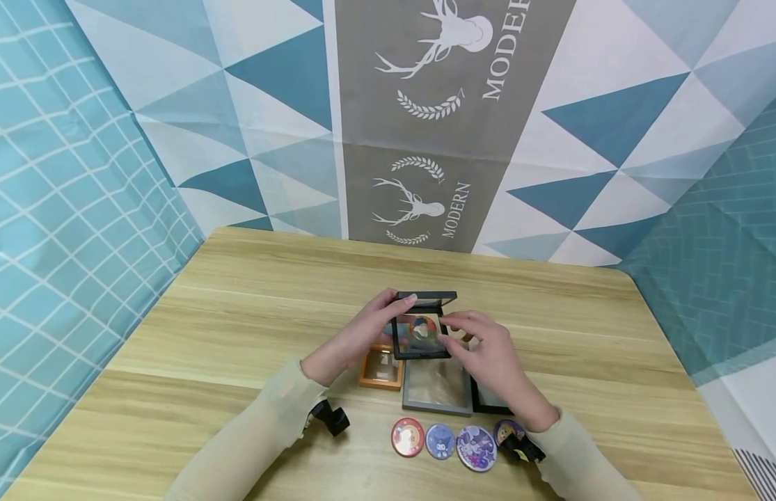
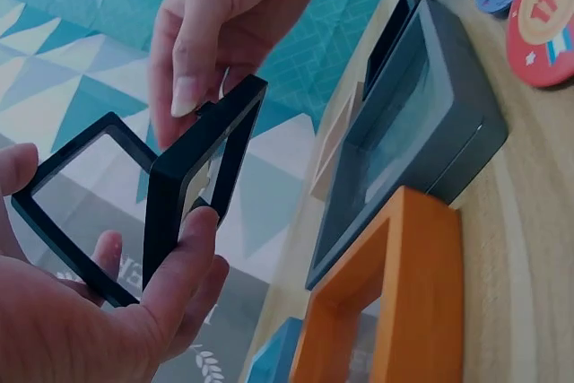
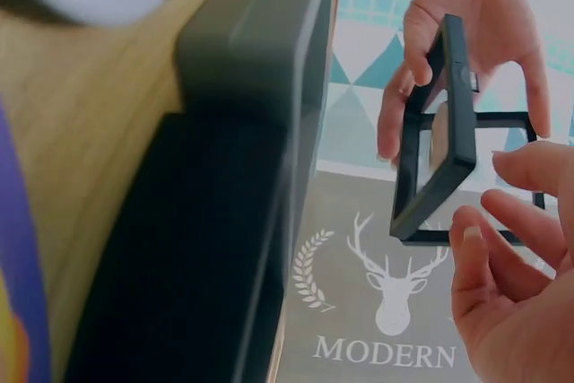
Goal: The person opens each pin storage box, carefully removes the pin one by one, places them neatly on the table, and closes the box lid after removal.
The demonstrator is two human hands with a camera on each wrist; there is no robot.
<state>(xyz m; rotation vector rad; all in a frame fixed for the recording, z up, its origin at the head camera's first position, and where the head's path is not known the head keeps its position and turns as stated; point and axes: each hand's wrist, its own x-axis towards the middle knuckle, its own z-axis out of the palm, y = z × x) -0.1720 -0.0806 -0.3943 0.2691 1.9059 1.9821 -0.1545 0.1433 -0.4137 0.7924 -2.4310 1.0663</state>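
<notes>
A black hinged display frame (image 1: 422,355) with clear film hangs above the table, its two halves swung apart. Inside, against the film of the lower half, lies a round badge (image 1: 422,328) with a dark-haired figure on red-orange. My left hand (image 1: 376,321) grips the frame from the left, fingers and thumb spread between its two halves. At the right edge is my right hand (image 1: 488,344), thumb and fingers loosely bent with a gap between them. Its fingertips are close to the frame's rim; whether they touch it is hard to tell.
On the table below lie an orange frame (image 1: 381,385), a grey frame (image 1: 438,408) and another black frame (image 1: 488,409), partly hidden by my right arm. Nearer stands a row of round badges: red (image 1: 408,437), blue (image 1: 440,441), purple (image 1: 477,448), and one partly covered (image 1: 505,428).
</notes>
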